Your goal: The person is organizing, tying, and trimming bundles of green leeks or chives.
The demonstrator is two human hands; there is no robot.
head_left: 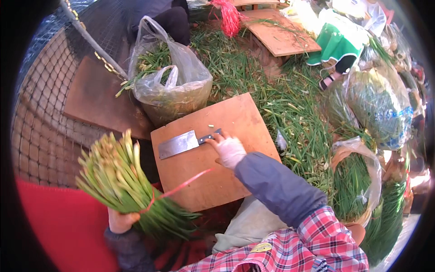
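Head view, one frame. My left hand (121, 221) was wrapped tight around the lower part of a bundle of green stalks (122, 181), thumb and fingers closed on it where a red tie (181, 185) circled the bunch. The cut ends pointed up and away from me, toward the upper left; the leafy ends hung down toward my lap. One loose tail of the tie ran off to the right over the board.

My right hand (229, 149), in a pale glove, lay on the wooden cutting board (235, 118) with its fingertips touching the dark handle of the cleaver (179, 144). The fingers were laid against the handle, not yet curled round it; no full grasp was visible.

Key relation: the cleaver lay flat, its long axis running left to right with a slight upward tilt to the right, blade to the left, handle to the right. The handle end was therefore the end nearest my right hand, and the blade lay between my two hands. The bundle sat left of and below the blade, off the board's near-left corner, its axis roughly crossing the cleaver's.

Surroundings: a plastic bag (174, 86) of green trimmings stood just beyond the board's far-left edge. Loose green stalks (290, 104) covered the ground to the right. A second board (281, 34) lay farther off.
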